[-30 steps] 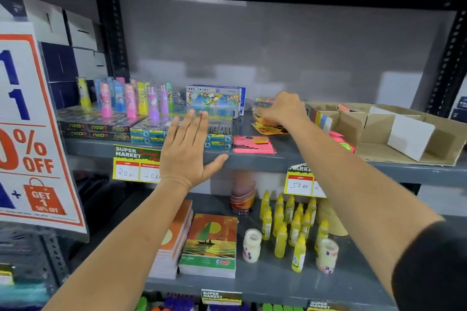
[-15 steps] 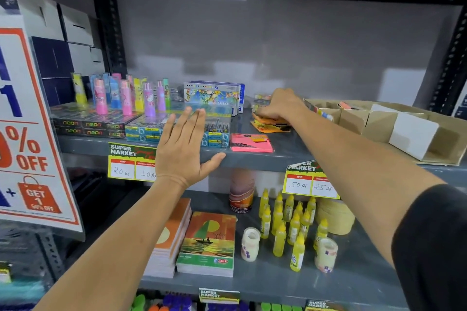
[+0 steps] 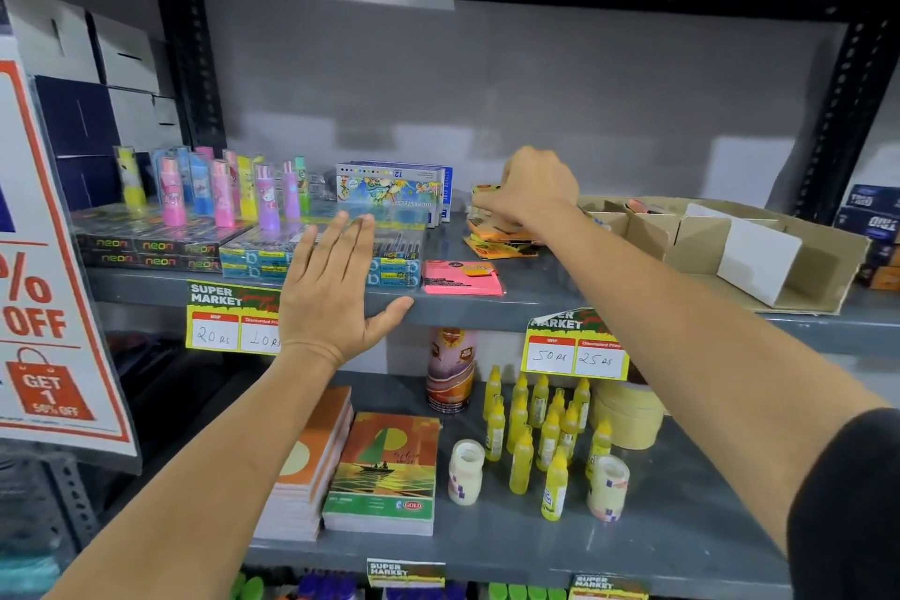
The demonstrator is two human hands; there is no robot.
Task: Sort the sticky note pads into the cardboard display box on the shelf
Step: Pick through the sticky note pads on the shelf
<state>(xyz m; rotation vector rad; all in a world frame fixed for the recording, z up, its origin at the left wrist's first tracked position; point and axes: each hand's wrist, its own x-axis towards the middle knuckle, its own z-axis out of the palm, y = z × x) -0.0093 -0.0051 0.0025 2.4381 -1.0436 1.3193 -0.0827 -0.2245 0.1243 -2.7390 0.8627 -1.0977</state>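
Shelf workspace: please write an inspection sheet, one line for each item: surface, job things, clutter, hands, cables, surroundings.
Surface: grey metal shelf, mostly covered with stock.
Job things: pink pad lies flat near the front edge; orange pads are stacked behind it; cardboard box stands to the right, with empty dividers in front.
Clutter: neon packs, pen boxes, pastel box, price tags.
Hands: left hand is open and flat at the shelf edge; right hand is closed on the orange pads.
Cables: nothing seen.
Surroundings: glue bottles and notebooks on the lower shelf; sale sign at left.
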